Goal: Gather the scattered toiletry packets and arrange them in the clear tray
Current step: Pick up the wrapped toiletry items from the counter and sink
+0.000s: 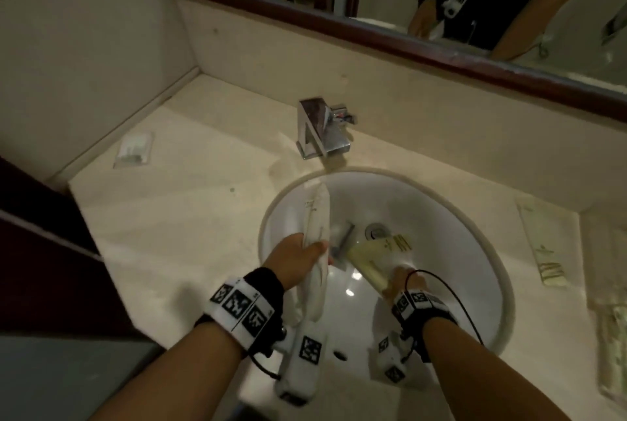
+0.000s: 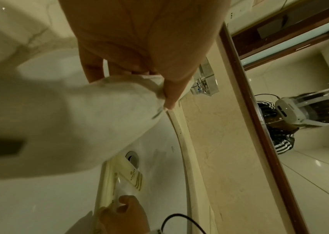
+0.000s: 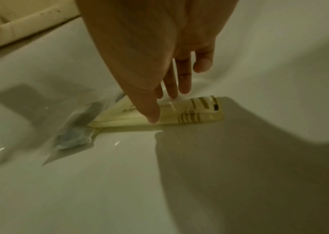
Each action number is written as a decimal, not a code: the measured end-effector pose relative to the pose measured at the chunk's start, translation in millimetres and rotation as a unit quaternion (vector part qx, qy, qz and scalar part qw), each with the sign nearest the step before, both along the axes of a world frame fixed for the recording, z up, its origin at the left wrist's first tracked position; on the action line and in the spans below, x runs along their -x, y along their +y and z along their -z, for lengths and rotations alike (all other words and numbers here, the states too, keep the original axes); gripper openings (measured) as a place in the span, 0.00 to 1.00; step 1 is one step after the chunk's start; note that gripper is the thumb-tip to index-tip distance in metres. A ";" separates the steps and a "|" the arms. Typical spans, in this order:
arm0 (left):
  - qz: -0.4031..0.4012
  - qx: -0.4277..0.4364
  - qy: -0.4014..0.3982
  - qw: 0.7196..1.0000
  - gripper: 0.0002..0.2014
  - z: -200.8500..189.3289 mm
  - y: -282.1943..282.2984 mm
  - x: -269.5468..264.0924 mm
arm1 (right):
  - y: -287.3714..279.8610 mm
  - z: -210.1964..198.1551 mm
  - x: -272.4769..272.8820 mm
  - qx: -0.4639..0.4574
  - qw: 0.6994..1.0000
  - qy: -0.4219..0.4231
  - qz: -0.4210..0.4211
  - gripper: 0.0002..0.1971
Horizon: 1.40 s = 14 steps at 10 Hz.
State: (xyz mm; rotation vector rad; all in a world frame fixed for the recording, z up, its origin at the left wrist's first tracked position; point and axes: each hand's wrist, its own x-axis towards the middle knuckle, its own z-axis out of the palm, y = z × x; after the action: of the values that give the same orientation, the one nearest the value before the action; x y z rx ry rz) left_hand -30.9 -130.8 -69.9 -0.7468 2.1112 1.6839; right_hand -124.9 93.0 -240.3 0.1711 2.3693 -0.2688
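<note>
Over the left half of the white sink (image 1: 441, 203), my left hand (image 1: 314, 246) grips a long white packet (image 1: 317, 217) with the thumb across it; the same white packet (image 2: 99, 118) fills the left wrist view. Down in the basin, my right hand (image 1: 395, 279) pinches the near end of cream packets with gold stripes (image 1: 376, 251). The right wrist view shows the thumb in front of these cream packets (image 3: 189, 114) and the fingers behind. A clear packet with something grey inside (image 1: 341, 240) lies against them. What looks like the clear tray (image 1: 585, 251) is at the right edge.
A chrome faucet (image 1: 319, 128) stands behind the sink. One clear packet (image 1: 134, 149) lies far left on the beige counter by the wall. A long cream packet (image 1: 543, 244) lies on the counter right of the sink. A dark-framed mirror (image 1: 475, 57) runs along the back.
</note>
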 end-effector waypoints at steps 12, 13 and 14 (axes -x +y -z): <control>0.086 -0.050 0.020 0.995 0.11 -60.5 74.5 -1.8 | 113.2 -187.6 -6.9 0.134 0.935 0.229 0.236 0.12; 0.091 -0.052 0.021 0.994 0.08 -61.0 81.0 -2.2 | 128.8 -184.0 5.4 0.133 0.918 0.225 0.299 0.24; 0.091 -0.050 0.017 0.994 0.12 -58.4 82.0 -3.8 | 140.5 -177.8 14.8 0.115 0.923 0.212 0.299 0.27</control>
State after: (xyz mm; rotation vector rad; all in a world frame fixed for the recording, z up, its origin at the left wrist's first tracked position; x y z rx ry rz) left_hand -27.1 -48.8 -11.6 -0.4830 2.0329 1.6982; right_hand -139.7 233.5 -62.5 0.7981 2.6233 -0.9534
